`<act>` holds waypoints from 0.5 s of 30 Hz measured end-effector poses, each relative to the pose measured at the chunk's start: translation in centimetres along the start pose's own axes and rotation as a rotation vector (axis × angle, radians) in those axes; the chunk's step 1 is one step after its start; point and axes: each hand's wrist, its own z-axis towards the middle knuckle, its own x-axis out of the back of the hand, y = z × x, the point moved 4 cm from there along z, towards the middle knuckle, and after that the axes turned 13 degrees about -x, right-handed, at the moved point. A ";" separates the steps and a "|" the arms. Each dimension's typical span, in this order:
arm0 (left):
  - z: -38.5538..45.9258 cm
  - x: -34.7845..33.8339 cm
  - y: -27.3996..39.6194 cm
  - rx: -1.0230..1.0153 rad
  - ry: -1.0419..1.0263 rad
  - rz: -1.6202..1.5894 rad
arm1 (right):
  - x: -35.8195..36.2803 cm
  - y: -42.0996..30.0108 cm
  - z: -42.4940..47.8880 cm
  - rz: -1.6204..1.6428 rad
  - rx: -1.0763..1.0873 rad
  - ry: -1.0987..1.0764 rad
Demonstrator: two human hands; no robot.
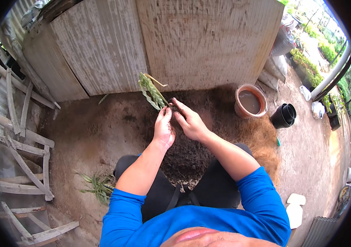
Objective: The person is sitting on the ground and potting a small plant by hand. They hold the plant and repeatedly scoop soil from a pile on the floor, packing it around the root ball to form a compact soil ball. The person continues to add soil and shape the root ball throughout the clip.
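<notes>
A leafy green plant with wavy, pale-edged leaves leans up and left from my hands. My left hand holds its base between thumb and fingers, with dark soil on the palm. Beside it, my right hand is held with the fingers apart from the thumb, its soiled fingertips near the plant's base. Whether those fingertips press on the base is hard to see. Below both hands lies a heap of dark soil, between my knees.
At the right stand a terracotta-coloured bucket of murky water and stacked black pots. Loose brown fibre lies by my right knee. More cut plants lie at my left. Corrugated panels stand ahead; wooden frames line the left.
</notes>
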 end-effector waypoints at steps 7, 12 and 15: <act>0.2 0.3 0.1 0.036 0.004 -0.089 | -0.3 -0.5 -0.4 -0.146 0.065 -0.025; -0.1 -0.2 0.3 0.128 0.102 -0.115 | 0.2 -1.9 -0.8 -0.159 0.115 0.060; 0.1 0.0 0.1 0.139 0.101 -0.126 | 1.0 -3.2 -1.2 -0.168 0.123 0.162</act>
